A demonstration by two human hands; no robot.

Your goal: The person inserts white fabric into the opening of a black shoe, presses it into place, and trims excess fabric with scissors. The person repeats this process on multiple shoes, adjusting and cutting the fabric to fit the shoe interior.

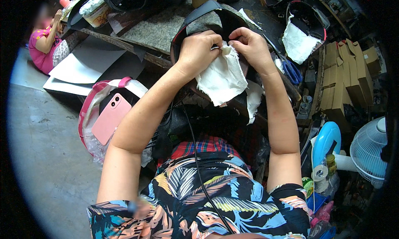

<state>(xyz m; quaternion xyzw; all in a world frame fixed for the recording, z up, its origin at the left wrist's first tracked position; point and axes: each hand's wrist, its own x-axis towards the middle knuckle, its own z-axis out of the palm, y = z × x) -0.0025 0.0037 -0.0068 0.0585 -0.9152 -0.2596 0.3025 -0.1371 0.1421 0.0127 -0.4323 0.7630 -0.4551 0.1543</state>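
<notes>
Thumb and fingers of the left hand (pixel 197 50) close in a pinching grip on the upper edge of a white cloth (pixel 224 79); the right hand (pixel 252 50) curls just beside that edge, thumb and forefinger near each other, and whether its grip has hold of the cloth I cannot tell. The cloth hangs in front of a dark curved piece (pixel 212 7) with red edging, its top gathered into folds, the lower part spread in an uneven flap with frayed, thready edges. To the right lie blue-handled scissors (pixel 292 73) and, beyond, a second white cloth (pixel 298 41) on another red-edged dark piece. At the upper left, near the grey speckled surface (pixel 151 33), a white tub (pixel 98 18) bears orange print on its side, too small to read with certainty.
</notes>
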